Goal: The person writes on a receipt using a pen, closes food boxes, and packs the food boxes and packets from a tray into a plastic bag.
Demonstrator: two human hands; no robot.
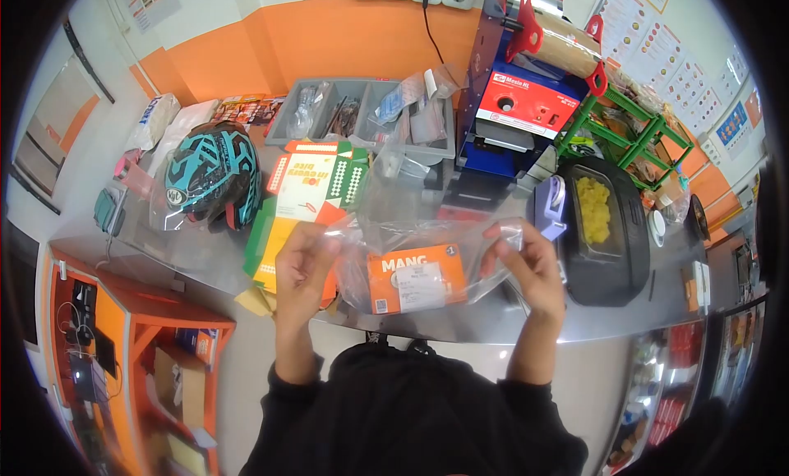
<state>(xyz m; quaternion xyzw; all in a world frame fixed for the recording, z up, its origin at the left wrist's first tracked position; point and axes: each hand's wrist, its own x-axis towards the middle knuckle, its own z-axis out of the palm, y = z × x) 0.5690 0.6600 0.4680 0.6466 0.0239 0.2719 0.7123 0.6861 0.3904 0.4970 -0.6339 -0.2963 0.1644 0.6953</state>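
Note:
A clear plastic bag (352, 272) is stretched between my two hands above the counter's front edge. My left hand (306, 261) pinches its left side near the top, and my right hand (526, 262) grips the opposite side. Inside the bag lies an orange box (386, 275) lettered "MANG", with a white printed receipt (422, 287) on its face. Just beyond my left hand are flat green, yellow and white cartons (316, 184) on the counter.
A teal and black helmet (212, 174) stands at the left, near a grey divided tray (283, 114). A blue and red sealing machine (530, 102) rises behind, beside a tape dispenser (549, 206) and a black container with yellow food (593, 209). An orange cabinet (123, 328) stands lower left.

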